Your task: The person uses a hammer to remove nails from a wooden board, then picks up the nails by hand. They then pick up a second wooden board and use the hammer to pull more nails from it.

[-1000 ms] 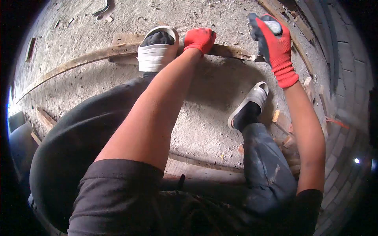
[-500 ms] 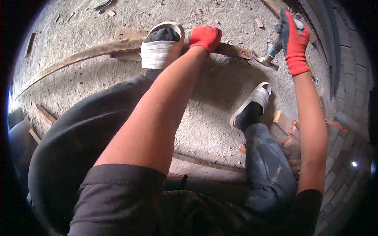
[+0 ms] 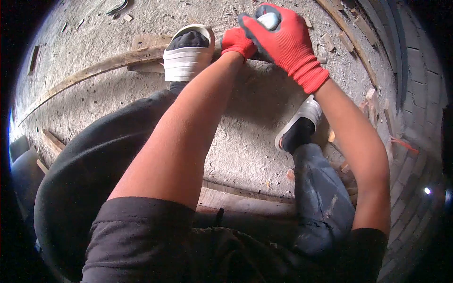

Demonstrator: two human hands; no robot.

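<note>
A long, slightly bowed wooden strip (image 3: 111,61) lies across the floor under my left foot in its white slipper (image 3: 188,61). Just right of that foot, my left hand (image 3: 236,41), in a red glove, is closed on the strip. My right hand (image 3: 285,37), gloved in red with dark grey fingers, is wrapped round a hammer close beside the left hand. The pale butt of the hammer's handle (image 3: 269,21) shows between thumb and fingers; the glove hides most of the rest. The strip's right end is covered by the right hand.
Short wood offcuts (image 3: 347,41) and a long thin batten (image 3: 351,40) lie to the right. A flat board piece (image 3: 148,41) sits by the strip. Behind my feet runs another plank (image 3: 245,195). Grey blocks (image 3: 417,94) border the right side.
My right hand has swung left with the hammer, from beyond the strip's right end to beside my left hand. My left hand has shifted slightly left, still on the strip.
</note>
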